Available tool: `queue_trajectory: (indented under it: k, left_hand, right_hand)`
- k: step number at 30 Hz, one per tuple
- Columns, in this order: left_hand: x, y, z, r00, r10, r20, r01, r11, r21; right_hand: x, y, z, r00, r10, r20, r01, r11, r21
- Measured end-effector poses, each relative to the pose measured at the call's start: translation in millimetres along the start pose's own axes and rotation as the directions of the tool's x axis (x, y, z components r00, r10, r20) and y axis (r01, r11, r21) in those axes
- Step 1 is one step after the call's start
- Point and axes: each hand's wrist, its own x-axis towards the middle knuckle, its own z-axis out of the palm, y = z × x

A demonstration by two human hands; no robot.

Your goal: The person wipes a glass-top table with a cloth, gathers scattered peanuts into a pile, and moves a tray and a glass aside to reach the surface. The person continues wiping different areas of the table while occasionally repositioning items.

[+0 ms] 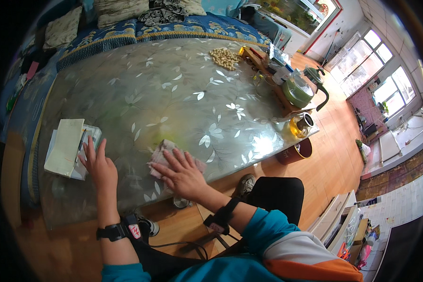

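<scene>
Under my right hand point(183, 174), a crumpled pink cloth point(164, 147) lies pressed against the patterned tabletop cover point(137, 102), near the table's front edge. The palm and spread fingers rest over the cloth and hide much of it. My left hand point(100, 160) has its fingers apart and holds nothing. It is beside a notebook point(65, 148) with a pale cover, which lies on other papers at the table's left end. A pen point(81, 139) lies along the notebook's right edge, close to the left fingertips. Whether those fingers touch the papers I cannot tell.
Peanuts in shells point(224, 59) are heaped at the far side. To the right stand a wooden tray point(259, 65), a green-tinted pitcher point(299, 91) and a glass of yellow liquid point(299, 127). A dark red bin point(296, 153) is below the right edge. A black stool point(278, 195) stands nearby.
</scene>
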Motion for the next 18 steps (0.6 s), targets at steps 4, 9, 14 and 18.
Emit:
queue_trajectory:
  k: [4, 9, 14, 18]
  left_hand:
    - [3, 7, 8, 1.0, 0.012, -0.006, -0.012, 1.0, -0.019]
    - [5, 14, 15, 1.0, 0.03, -0.002, -0.03, 0.998, -0.054]
    - [5, 16, 22, 0.999, 0.035, 0.01, -0.035, 0.999, -0.035]
    - [4, 18, 23, 0.999, 0.048, 0.021, -0.047, 0.997, -0.062]
  right_hand:
    - [-19, 48, -17, 0.993, 0.11, 0.047, -0.107, 0.992, -0.066]
    - [-43, 108, -34, 0.967, 0.255, -0.026, -0.256, 0.954, -0.155]
    - [-68, 162, -54, 0.93, 0.365, -0.037, -0.366, 0.916, -0.164]
    - [-85, 198, -66, 0.881, 0.469, -0.058, -0.472, 0.865, -0.172]
